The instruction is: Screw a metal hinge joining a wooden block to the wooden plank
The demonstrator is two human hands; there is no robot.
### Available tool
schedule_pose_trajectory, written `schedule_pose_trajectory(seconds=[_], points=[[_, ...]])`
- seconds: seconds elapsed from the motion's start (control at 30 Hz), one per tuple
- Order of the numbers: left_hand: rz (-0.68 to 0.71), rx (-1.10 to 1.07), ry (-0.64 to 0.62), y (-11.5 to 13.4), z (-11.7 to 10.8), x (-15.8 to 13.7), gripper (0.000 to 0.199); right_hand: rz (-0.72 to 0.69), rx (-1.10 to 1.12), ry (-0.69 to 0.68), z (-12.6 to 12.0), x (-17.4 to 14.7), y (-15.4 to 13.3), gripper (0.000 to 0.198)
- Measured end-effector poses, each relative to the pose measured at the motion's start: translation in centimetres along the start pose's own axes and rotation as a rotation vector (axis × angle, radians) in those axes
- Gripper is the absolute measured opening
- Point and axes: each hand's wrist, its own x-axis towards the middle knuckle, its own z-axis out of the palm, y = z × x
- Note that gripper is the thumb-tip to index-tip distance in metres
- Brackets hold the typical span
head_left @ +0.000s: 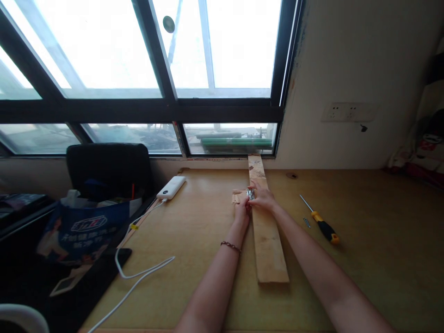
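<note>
A long wooden plank (pixel 270 252) lies on the table, its far end reaching the window wall. A short wooden piece (pixel 237 196) with a rough end sits against its left side. Where the two meet is a small silvery metal hinge (pixel 250 194), partly covered by fingers. My left hand (pixel 242 212) pinches it from the near left side, fingers closed. Lying over the plank, my right hand (pixel 262 198) grips the hinge from the right with bent fingers. To the right are a yellow-and-black screwdriver (pixel 324 226) and small screws (pixel 306 222).
A white power bank (pixel 171 188) with a white cable (pixel 138 277) lies on the left of the table (pixel 201 240). Beyond the left edge are a black chair (pixel 109 169) and a blue bag (pixel 86 231). A window and wall stand behind.
</note>
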Motion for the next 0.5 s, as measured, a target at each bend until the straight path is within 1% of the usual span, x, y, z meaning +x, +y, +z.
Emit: schedule_pose_trajectory(seconds=[0.17,0.27,0.33,0.4,0.47,0.5], points=[[0.019,-0.013,-0.025,0.0,0.1,-0.1,0.023,0.000,-0.034,0.004,0.1,0.1,-0.1,0.090],[0.030,-0.036,0.009,0.2,0.1,-0.3,0.024,0.012,-0.018,0.004,0.1,0.1,-0.2,0.093],[0.053,-0.024,0.069,0.4,-0.2,-0.7,0.024,0.019,-0.011,0.003,0.0,0.1,-0.2,0.093],[0.105,0.051,0.167,1.0,-1.0,-1.5,0.027,0.021,-0.011,-0.003,-0.1,0.1,-0.3,0.093],[0.203,0.204,0.265,1.9,-2.2,-3.0,0.035,0.022,-0.018,-0.006,-0.2,0.0,-0.4,0.092],[0.275,0.301,0.282,2.5,-2.8,-4.0,0.039,0.021,-0.020,-0.005,-0.2,0.0,-0.5,0.091]])
